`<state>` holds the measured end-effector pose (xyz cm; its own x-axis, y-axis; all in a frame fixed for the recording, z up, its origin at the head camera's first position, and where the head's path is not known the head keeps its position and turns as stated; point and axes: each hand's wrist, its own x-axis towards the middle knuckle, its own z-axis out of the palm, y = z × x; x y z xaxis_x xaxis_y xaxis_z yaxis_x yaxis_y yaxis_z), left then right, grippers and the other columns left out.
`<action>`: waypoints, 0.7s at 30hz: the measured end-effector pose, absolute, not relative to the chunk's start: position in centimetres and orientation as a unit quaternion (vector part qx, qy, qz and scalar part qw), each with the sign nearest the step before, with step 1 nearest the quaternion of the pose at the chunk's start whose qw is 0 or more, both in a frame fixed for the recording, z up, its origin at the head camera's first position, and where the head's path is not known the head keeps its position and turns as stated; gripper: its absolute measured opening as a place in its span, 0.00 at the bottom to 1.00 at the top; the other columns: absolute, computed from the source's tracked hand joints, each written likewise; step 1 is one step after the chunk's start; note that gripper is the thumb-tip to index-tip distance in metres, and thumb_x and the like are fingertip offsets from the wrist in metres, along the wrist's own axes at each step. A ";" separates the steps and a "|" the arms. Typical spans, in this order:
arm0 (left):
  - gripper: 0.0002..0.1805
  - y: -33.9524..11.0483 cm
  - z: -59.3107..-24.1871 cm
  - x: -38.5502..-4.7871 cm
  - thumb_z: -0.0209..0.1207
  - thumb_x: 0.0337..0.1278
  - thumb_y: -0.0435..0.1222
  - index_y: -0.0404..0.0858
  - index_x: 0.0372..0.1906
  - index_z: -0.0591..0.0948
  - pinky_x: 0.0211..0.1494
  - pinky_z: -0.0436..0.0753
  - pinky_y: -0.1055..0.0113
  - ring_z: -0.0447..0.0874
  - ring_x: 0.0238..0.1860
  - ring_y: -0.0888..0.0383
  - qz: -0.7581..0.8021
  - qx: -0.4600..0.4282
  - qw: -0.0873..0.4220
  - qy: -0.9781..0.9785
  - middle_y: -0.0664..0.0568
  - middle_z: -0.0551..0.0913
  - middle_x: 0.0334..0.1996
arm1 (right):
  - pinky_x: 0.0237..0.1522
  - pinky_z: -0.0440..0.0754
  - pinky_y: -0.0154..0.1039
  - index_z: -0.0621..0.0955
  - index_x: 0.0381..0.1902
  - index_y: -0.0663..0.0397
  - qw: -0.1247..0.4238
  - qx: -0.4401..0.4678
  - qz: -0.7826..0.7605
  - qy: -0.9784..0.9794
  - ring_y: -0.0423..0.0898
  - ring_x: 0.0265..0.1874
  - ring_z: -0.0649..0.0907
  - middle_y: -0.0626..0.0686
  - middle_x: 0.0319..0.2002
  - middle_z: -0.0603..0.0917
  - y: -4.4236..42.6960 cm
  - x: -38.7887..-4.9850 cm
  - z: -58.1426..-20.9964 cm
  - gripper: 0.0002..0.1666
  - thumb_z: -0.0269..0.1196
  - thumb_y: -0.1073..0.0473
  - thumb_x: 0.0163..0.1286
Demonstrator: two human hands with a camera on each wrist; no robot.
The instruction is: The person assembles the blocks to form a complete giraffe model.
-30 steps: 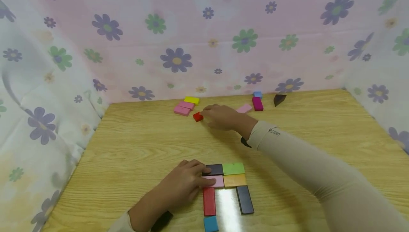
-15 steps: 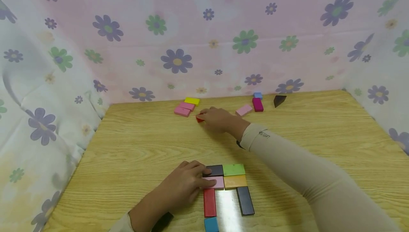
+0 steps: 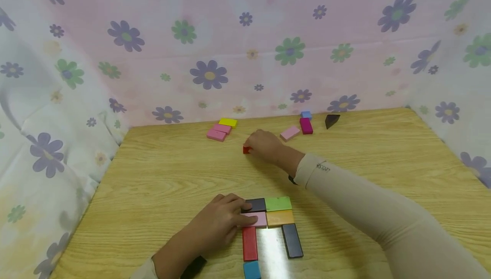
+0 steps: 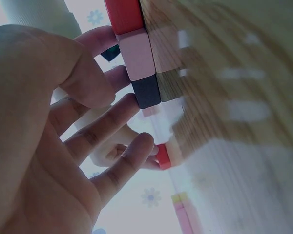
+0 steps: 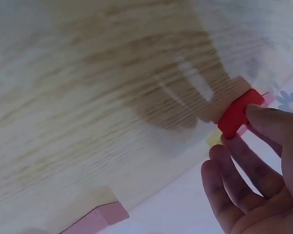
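Observation:
My right hand (image 3: 265, 147) pinches a small red block (image 5: 238, 114) between thumb and fingers, low over the far middle of the table. My left hand (image 3: 216, 221) rests its fingertips on a black block (image 3: 258, 204) and a pink block (image 3: 262, 219) near the front. Beside these lie a green block (image 3: 278, 204) and an orange block (image 3: 280, 218). Below the pink one, a long red block (image 3: 249, 244) leads down to a blue block (image 3: 252, 270). Under the orange one lies another black block (image 3: 292, 240). The left fingers look loosely extended in the left wrist view.
At the far left are a yellow block (image 3: 228, 123) and two pink blocks (image 3: 217, 135). A light pink block (image 3: 290, 133), a magenta block (image 3: 306, 126), a light blue block (image 3: 306, 115) and a dark pointed block (image 3: 331, 120) lie far right. Flowered cloth (image 3: 215, 23) encloses the table.
My right hand has taken hold of the small red block and brought it a little right and nearer. The left hand stays on the black and pink blocks.

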<state>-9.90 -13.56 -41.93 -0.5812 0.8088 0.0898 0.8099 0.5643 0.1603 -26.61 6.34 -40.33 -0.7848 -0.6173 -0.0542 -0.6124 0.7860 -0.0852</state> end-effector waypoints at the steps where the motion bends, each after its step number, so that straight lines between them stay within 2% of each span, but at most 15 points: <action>1: 0.20 -13.6 -41.9 -9.9 0.55 0.69 0.35 0.59 0.57 0.85 0.59 0.78 0.56 0.77 0.60 0.57 -0.093 -0.457 0.001 -0.885 0.58 0.82 0.59 | 0.45 0.82 0.43 0.88 0.42 0.53 0.040 -0.322 -0.032 0.945 0.49 0.40 0.84 0.52 0.39 0.89 6.4 -26.5 -40.3 0.08 0.62 0.61 0.73; 6: 0.20 -13.6 -41.9 -9.9 0.55 0.68 0.34 0.59 0.56 0.85 0.58 0.78 0.57 0.78 0.60 0.57 -0.095 -0.458 0.003 -0.884 0.57 0.82 0.59 | 0.45 0.83 0.43 0.87 0.51 0.48 0.055 -0.291 -0.008 0.955 0.49 0.42 0.83 0.53 0.42 0.87 7.2 -26.1 -40.4 0.12 0.63 0.59 0.72; 9: 0.19 -13.6 -42.0 -9.9 0.56 0.68 0.34 0.59 0.55 0.86 0.57 0.79 0.57 0.78 0.59 0.58 -0.097 -0.461 0.012 -0.882 0.58 0.83 0.57 | 0.41 0.82 0.43 0.86 0.53 0.46 0.061 -0.284 0.009 0.957 0.50 0.41 0.81 0.54 0.41 0.85 8.0 -25.6 -40.4 0.14 0.62 0.59 0.73; 16: 0.18 -13.6 -42.0 -9.8 0.56 0.68 0.35 0.59 0.54 0.86 0.56 0.79 0.57 0.78 0.59 0.58 -0.101 -0.461 0.023 -0.881 0.58 0.83 0.57 | 0.37 0.79 0.43 0.85 0.48 0.52 0.057 -0.310 -0.004 0.949 0.49 0.35 0.78 0.55 0.37 0.83 10.4 -24.6 -40.3 0.11 0.64 0.58 0.71; 21: 0.19 -13.6 -42.0 -9.8 0.55 0.68 0.35 0.60 0.55 0.86 0.57 0.79 0.57 0.78 0.59 0.58 -0.100 -0.457 0.017 -0.884 0.58 0.83 0.58 | 0.39 0.82 0.42 0.85 0.46 0.54 0.047 -0.318 -0.015 0.947 0.48 0.36 0.80 0.55 0.38 0.83 12.0 -24.0 -40.3 0.10 0.67 0.58 0.68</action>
<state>-9.81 -13.56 -41.97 -0.5818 0.8042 0.1214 0.8110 0.5622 0.1618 -24.03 12.02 -40.33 -0.7936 -0.6032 -0.0801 -0.6004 0.7976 -0.0581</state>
